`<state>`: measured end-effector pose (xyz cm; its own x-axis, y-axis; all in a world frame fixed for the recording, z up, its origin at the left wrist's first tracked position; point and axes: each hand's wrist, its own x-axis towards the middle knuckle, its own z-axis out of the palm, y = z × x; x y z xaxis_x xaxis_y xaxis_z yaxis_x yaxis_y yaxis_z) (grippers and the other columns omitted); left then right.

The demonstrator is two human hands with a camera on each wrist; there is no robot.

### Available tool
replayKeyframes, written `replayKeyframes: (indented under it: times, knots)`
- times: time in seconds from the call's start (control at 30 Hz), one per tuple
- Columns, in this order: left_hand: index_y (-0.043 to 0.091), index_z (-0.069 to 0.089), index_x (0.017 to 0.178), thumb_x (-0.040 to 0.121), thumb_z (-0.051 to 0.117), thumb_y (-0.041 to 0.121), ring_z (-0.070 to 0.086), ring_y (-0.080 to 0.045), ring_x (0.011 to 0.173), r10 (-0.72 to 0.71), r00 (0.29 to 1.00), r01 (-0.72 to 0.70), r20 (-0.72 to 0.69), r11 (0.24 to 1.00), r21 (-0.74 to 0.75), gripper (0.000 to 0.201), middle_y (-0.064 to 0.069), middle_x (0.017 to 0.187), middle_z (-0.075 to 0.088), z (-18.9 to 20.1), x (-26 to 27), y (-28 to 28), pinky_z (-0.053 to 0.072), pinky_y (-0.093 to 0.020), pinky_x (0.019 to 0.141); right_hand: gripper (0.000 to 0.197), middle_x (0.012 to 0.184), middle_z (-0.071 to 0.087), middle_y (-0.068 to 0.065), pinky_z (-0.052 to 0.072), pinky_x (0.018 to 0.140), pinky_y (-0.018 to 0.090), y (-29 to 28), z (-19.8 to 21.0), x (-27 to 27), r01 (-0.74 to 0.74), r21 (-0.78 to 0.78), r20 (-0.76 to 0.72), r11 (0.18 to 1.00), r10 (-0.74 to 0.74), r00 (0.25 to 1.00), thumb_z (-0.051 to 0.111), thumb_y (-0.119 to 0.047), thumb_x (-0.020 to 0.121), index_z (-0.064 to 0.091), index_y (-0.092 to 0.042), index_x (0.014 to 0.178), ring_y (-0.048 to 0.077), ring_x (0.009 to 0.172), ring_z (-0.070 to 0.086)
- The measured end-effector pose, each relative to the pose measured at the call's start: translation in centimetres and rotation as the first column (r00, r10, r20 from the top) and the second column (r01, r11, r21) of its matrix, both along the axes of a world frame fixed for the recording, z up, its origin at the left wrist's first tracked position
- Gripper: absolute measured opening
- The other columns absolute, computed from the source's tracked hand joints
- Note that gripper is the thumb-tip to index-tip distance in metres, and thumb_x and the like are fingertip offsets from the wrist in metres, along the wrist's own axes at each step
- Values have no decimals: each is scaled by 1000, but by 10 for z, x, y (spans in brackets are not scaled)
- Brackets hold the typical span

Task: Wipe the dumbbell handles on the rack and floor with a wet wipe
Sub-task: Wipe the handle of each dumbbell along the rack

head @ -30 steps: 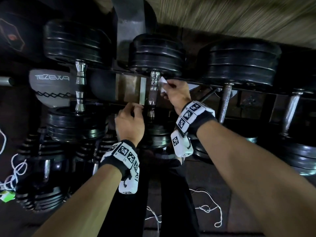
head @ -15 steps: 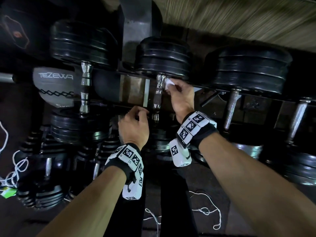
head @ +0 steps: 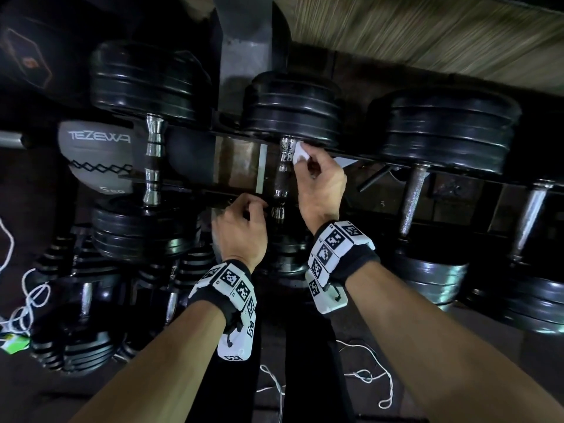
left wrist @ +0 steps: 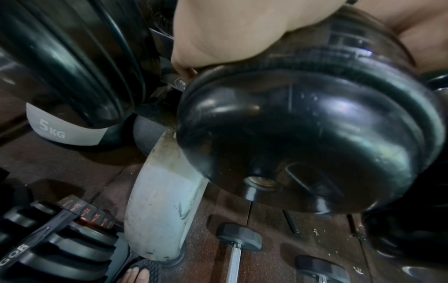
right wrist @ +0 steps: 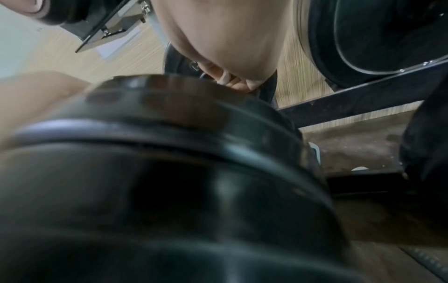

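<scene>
We see a dim, shadowy head view with glints on black plates (head: 293,108) and streaky blur on the wall (head: 427,35); both wrist views are soft, bowed, smeared up close.

Grey 5 kg medicine ball (head: 97,160) behind rack; white cord (head: 27,297) on floor.

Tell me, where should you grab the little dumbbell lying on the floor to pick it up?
Probably around its thin metal bar, coming down from above. The small dumbbell lies flat on the floor, so its bar faces up between the heads. Its near hexagonal head is much wider than the bar, so harder to wrap fingers around.
</scene>
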<state>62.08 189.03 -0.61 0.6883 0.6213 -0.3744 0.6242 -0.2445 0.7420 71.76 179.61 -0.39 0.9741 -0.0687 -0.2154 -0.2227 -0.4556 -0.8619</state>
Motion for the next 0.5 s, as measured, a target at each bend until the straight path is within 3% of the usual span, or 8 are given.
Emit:
replayKeyframes:
  times: [0.1, 0.27, 0.33, 0.43, 0.5]
  knots:
    - [31, 66, 74, 81, 35, 39, 66, -16, 74, 1, 1000, -1, 0, 1000, -9, 33, 10, 69, 69, 0, 0, 0, 51, -46, 87, 26, 84, 66, -4, 46, 66, 7, 0, 0, 0, -29, -22, 29, 999, 30, 999, 63, -11, 95, 72, -10, 119, -3, 60, 52]
    - [27, 69, 76, 82, 37, 37, 67, -16, 72, -8, 1000, 8, 11, 1000, -6, 34, 7, 70, 70, -2, -1, 2, 54, -40, 74, 27, 90, 69, 5, 46, 68, 5, -1, -2, -5, -80, -80, 127, 994, 90, 988, 62, -6, 94, 71, -6, 120, 1, 66, 52]
    - [26, 69, 76, 82, 38, 35, 67, -16, 71, -11, 1000, 11, 10, 1000, -5, 33, 7, 70, 70, -2, -1, 2, 54, -40, 74, 28, 95, 68, 7, 51, 74, 12, 2, 0, -8, -140, -119, 172, 983, 159, 972, 63, -4, 93, 71, -7, 120, 7, 73, 58]
    - [26, 69, 77, 83, 38, 35, 66, -18, 72, -8, 1000, 8, 4, 1000, 5, 33, 6, 72, 71, -2, -2, 1, 54, -40, 75, 29, 102, 65, 12, 58, 78, 35, 14, 4, -5, -198, -199, 160, 960, 231, 960, 61, -4, 94, 70, -8, 121, 20, 81, 64]
    - [25, 68, 77, 83, 38, 36, 66, -20, 72, -11, 1000, 11, -5, 1000, 16, 32, 4, 72, 71, -3, -1, 2, 54, -40, 73, 29, 104, 63, 12, 58, 77, 38, 20, 7, -4, -194, -227, 134, 954, 228, 964, 60, -4, 96, 69, -8, 123, 22, 83, 64]
